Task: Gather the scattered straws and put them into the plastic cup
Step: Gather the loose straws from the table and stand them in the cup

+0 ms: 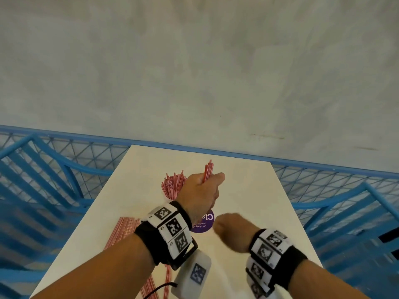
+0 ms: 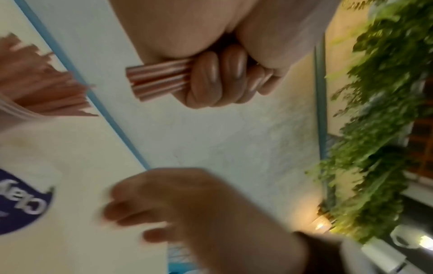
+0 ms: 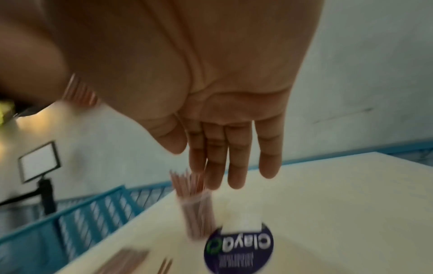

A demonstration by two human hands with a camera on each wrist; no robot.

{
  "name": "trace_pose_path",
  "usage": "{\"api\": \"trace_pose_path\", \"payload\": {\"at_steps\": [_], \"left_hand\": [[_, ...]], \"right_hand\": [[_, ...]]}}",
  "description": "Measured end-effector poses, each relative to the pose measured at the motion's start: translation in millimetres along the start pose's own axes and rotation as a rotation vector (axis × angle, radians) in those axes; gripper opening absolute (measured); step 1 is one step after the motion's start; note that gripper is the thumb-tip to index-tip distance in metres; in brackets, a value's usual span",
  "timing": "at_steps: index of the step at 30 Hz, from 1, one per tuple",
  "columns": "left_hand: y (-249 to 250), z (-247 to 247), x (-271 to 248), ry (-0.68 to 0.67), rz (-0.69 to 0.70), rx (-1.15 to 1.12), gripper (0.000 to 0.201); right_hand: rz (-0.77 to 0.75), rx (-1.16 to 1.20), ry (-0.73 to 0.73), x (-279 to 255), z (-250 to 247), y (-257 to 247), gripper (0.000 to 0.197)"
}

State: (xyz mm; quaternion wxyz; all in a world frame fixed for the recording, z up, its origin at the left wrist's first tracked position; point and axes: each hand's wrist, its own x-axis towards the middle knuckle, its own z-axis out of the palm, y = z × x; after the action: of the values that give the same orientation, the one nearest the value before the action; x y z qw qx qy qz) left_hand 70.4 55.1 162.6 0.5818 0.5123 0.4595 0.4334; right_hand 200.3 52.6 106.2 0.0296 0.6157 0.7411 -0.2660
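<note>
My left hand (image 1: 200, 190) is raised over the white table (image 1: 259, 201) and grips a small bundle of red-and-white striped straws (image 1: 208, 171), fingers (image 2: 215, 83) curled round them. Just left of it stands the clear plastic cup (image 3: 196, 209), holding several straws (image 1: 173, 183) that fan out at the top. My right hand (image 1: 228, 229) hovers nearer me, blurred, holding nothing, its fingers (image 3: 234, 157) straight and pointing down toward the cup. A pile of loose straws (image 1: 123, 231) lies at the table's left edge, and a few more straws (image 1: 166, 279) lie under my left forearm.
A round purple sticker (image 1: 205, 224) is on the table between my hands. Blue slatted chairs (image 1: 43, 180) and blue mesh railing (image 1: 323, 178) flank the table on both sides. A grey wall (image 1: 194, 72) rises behind the far edge.
</note>
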Motion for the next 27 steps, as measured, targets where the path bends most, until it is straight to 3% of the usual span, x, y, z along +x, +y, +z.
{"api": "trace_pose_path", "payload": {"at_steps": [4, 7, 9, 14, 16, 21, 27], "left_hand": [[-42.1, -17.7, 11.0, 0.022, 0.059, 0.339, 0.043], [-71.7, -32.5, 21.9, 0.017, 0.046, 0.490, 0.045], [-79.8, -45.1, 35.1, 0.091, 0.022, 0.481, 0.046], [-70.5, -76.9, 85.0, 0.437, 0.040, 0.356, 0.044], [-65.5, -86.5, 106.3, 0.497, 0.060, 0.312, 0.044], [-71.9, -100.6, 147.7, 0.553, 0.043, 0.232, 0.043], [-116.9, -104.1, 165.3, 0.459, -0.022, 0.503, 0.048]], "right_hand": [[-0.079, 0.266, 0.381, 0.9, -45.1, 5.8, 0.030], [-0.162, 0.383, 0.466, 3.1, -55.6, -5.6, 0.030], [-0.163, 0.402, 0.459, 7.5, -52.8, -9.0, 0.031], [-0.100, 0.418, 0.385, 23.1, -20.4, 10.0, 0.027], [-0.078, 0.415, 0.360, 27.5, -7.9, 18.5, 0.024], [-0.024, 0.433, 0.302, 31.6, 21.3, 34.9, 0.022], [0.053, 0.454, 0.272, 32.9, 37.0, 44.0, 0.023]]}}
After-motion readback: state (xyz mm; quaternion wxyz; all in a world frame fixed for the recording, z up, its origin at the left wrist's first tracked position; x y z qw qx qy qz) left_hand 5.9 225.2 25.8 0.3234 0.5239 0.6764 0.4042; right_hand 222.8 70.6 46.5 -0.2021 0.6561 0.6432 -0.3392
